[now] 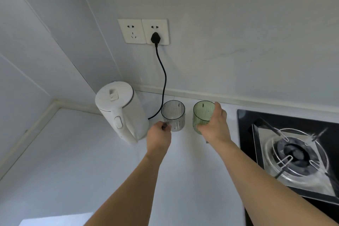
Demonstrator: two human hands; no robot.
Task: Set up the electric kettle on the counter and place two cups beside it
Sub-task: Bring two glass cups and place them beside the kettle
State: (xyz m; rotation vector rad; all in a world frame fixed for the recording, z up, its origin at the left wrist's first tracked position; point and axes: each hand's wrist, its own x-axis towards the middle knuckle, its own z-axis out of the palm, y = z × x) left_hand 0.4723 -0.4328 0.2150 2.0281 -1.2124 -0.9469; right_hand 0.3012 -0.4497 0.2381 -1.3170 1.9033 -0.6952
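Left hand: the left hand [159,136] reaches in from the near edge of the pale counter [73,152], fingers curled against the lower wall of the clear grey ribbed glass cup [173,115]; whether they pinch it or only touch it cannot be told.
Right hand: the right hand [214,124] wraps the right side of the green ribbed glass cup [202,115], thumb near the base, fingertips at the rim.
Cups, position: both upright, side by side but apart, near the counter's back edge; the grey one stands just right of the kettle.
Cups, handling: judged light, rigid, smooth and breakable; the ribs should aid friction. Best held round the mid-wall, lowered flat, never knocked together.
Kettle: the white plastic electric kettle [121,110] stands near the back left corner, lid closed, handle toward the viewer. Judged heavier if filled; lift by the handle.
Cord: a black cord [164,79] rises behind the grey cup to a black plug [156,38] in the white wall socket [155,31].
Hob: a black glass gas hob [293,152] lies at the right edge.
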